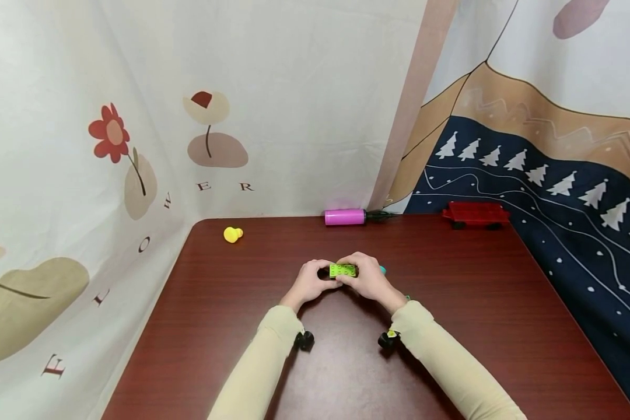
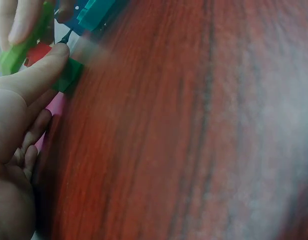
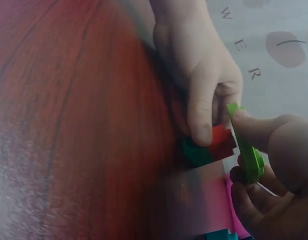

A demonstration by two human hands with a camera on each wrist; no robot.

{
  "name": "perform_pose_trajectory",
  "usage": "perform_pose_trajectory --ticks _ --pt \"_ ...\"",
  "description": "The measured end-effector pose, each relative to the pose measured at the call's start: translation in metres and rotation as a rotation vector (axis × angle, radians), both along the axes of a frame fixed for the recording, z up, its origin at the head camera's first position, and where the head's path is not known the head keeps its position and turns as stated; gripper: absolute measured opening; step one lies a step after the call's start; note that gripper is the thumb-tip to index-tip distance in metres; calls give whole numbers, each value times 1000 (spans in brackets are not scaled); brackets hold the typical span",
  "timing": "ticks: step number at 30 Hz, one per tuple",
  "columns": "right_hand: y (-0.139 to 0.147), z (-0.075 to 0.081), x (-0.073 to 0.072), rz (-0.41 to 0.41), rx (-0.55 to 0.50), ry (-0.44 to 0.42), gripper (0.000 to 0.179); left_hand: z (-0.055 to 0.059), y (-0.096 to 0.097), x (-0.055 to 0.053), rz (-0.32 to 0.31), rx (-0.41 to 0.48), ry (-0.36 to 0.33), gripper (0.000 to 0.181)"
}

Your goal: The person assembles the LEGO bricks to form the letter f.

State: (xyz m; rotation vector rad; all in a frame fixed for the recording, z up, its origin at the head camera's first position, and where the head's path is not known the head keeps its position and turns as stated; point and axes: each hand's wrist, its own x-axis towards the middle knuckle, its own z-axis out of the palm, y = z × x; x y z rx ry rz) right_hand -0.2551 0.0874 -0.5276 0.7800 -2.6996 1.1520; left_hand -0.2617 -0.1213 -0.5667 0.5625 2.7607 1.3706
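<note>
Near the middle of the table, my left hand (image 1: 312, 281) pinches a red toy brick (image 3: 222, 141) joined to a dark green toy brick (image 3: 196, 154). Facing it, my right hand (image 1: 370, 279) grips a lime green toy brick (image 1: 342, 270), flat and studded, between thumb and fingers. In the right wrist view the lime brick stands tilted at the red brick's end. Thumb and fingers hide part of the red and green bricks. A teal toy brick (image 2: 96, 14) lies on the table just beyond the right hand.
At the back left of the brown table (image 1: 215, 326) lies a yellow toy (image 1: 233, 234). A pink cylinder (image 1: 345, 217) with a black end lies along the back edge. The red toy wagon (image 1: 476, 214) stands at the back right. Printed cloth hangs behind and beside the table.
</note>
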Motion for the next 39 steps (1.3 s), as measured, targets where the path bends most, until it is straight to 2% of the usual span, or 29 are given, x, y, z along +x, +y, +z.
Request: perform_pose_trajectory --ticks 19,23,29,34,39 --pt "-10 -5 0 -67 27 -9 27 0 0 2 -3 7 -38 40" --pt "-11 -2 0 -79 39 -35 28 0 -1 2 -11 11 -45 44" --pt "-12 5 -1 -64 61 -85 30 -1 -2 1 -14 106 -60 48" --pt "-10 8 0 -62 87 -94 31 -3 0 1 1 94 -29 43" --pt "-2 10 -3 3 101 -58 33 -1 1 1 13 84 -1 38"
